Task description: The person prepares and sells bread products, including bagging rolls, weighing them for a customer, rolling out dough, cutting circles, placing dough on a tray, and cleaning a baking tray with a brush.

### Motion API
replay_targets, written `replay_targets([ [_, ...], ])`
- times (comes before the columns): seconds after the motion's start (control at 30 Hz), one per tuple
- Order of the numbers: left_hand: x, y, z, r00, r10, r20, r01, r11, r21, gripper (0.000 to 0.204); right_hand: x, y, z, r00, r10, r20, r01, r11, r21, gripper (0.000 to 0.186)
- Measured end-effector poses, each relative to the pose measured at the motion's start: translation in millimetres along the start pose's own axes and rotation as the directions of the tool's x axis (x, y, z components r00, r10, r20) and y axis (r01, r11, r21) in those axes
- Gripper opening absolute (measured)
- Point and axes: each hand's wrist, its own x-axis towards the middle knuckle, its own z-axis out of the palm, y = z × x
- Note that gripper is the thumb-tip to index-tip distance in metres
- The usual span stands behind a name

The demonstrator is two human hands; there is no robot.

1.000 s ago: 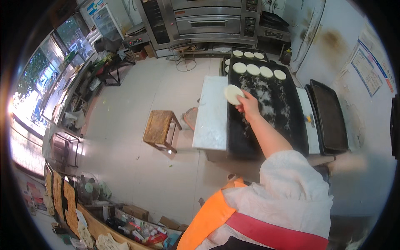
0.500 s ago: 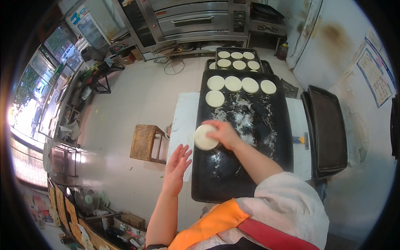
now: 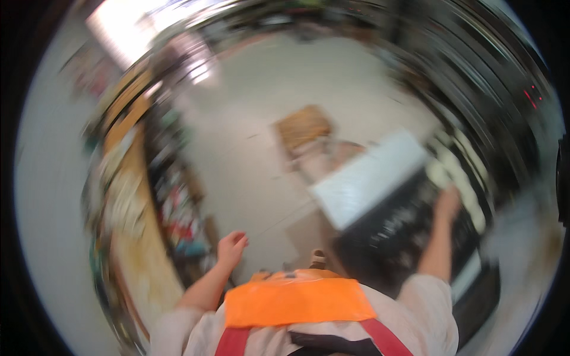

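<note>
Motion blurs the view. My right hand (image 3: 448, 204) is over the far end of the black baking tray (image 3: 371, 261), beside the row of pale flat dough rounds (image 3: 466, 193). Its fingers are smeared, so whether it grips a round is unclear. Off to the left, over the floor and away from the tray, my left hand (image 3: 232, 248) has its fingers curled in, with nothing visible in it. White floury patches mark the tray's dark surface.
Under the tray lies a white tabletop (image 3: 374, 178). A wooden stool (image 3: 304, 127) stands on the tiled floor beyond it. To the left runs a long wooden counter (image 3: 148, 279) with cluttered items alongside. The steel oven (image 3: 493, 65) is at the upper right.
The view has swung left, bringing the counter in. My right hand has gone from the tray's left edge, where it held a dough round, to the far rounds. My left hand has moved away, fingers curling.
</note>
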Motion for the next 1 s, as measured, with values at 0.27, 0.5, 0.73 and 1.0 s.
replay_targets([
  [0.27,-129.6,-180.5,-243.9,0.449,0.020,-0.893,0.674,0.648,0.354,0.054,-60.3,-169.6,-20.5,0.948,-0.315,-0.036,0.300,0.856,0.421,0.049],
  [0.5,-159.7,-258.2,-352.3,0.182,-0.205,-0.962,0.821,0.570,0.034,0.057,-296.7,-496.3,-112.4,0.430,-0.884,-0.184,0.527,0.080,0.846,0.035],
  [0.73,-147.5,-224.4,-360.9,0.462,-0.242,-0.853,0.243,0.960,-0.141,0.026,-517.4,-620.6,-233.8,-0.125,-0.990,0.071,0.228,0.041,0.973,0.053],
  [1.0,-184.9,-278.7,-389.8,0.314,-0.371,-0.874,0.828,0.557,0.061,0.077,-503.6,-551.7,-183.1,-0.098,-0.781,0.617,-0.366,0.605,0.707,0.042],
])
